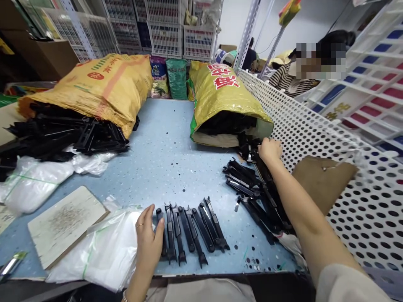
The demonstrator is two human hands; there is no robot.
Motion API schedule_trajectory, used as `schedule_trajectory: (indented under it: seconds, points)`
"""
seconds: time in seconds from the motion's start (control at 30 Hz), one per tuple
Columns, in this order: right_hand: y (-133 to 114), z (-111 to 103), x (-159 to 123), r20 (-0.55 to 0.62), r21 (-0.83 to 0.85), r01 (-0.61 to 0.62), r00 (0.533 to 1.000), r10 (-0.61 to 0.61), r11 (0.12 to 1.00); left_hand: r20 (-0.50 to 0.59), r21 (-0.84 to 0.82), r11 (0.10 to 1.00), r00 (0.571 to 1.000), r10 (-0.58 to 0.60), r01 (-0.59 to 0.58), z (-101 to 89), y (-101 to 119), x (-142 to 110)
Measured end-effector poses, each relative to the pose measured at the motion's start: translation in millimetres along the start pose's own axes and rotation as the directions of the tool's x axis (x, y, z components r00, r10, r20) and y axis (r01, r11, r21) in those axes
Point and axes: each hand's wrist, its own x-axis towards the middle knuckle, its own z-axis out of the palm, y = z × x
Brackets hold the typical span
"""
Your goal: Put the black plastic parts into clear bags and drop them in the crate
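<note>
Several long black plastic parts lie side by side in a row (192, 228) near the front edge of the blue table (163, 163). My left hand (149, 239) rests flat beside the row's left end, fingers stretched out, thumb touching the first part. My right hand (269, 151) reaches far right into a loose heap of the same black parts (252, 184), fingers curled down onto a piece by the mouth of a yellow-green sack (223, 100). What the fingers hold is hidden.
An orange sack (103, 84) spills more black parts (63, 134) at the left. Clear plastic bags (103, 247) and a worn board (63, 222) lie front left. A white perforated panel (315, 138) walls the right side; a seated person is behind it. Crates stack at the back.
</note>
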Motion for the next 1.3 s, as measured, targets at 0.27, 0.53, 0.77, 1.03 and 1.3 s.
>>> schedule_trajectory:
  seconds: [0.27, 0.53, 0.77, 1.03, 1.3]
  points:
    - [-41.2, -4.1, -182.2, -0.189, 0.76, 0.421, 0.872, -0.451, 0.495, 0.413, -0.593, 0.766, 0.91, 0.027, 0.246, 36.4, 88.8, -1.5]
    - [-91.1, -15.4, -234.8, -0.396, 0.601, 0.758, 0.556, -0.731, 0.251, 0.623, -0.671, 0.528, 0.782, 0.021, 0.521, 26.4, 108.1, -1.7]
    - [-129.0, 8.6, -218.2, -0.322, 0.49, 0.817, 0.494, -0.808, 0.304, 0.587, -0.69, 0.458, 0.803, -0.099, 0.561, 18.7, 100.0, -5.8]
    - [-120.3, 3.1, -289.0, -0.262, 0.655, 0.755, 0.247, -0.933, 0.016, 0.468, -0.775, 0.383, 0.864, -0.187, 0.503, -8.7, 79.9, 15.8]
    - [-110.6, 16.8, -318.9, 0.099, 0.955, 0.242, 0.277, -0.956, 0.169, 0.3, -0.696, 0.65, 0.946, -0.122, 0.305, -16.5, 70.0, -3.5]
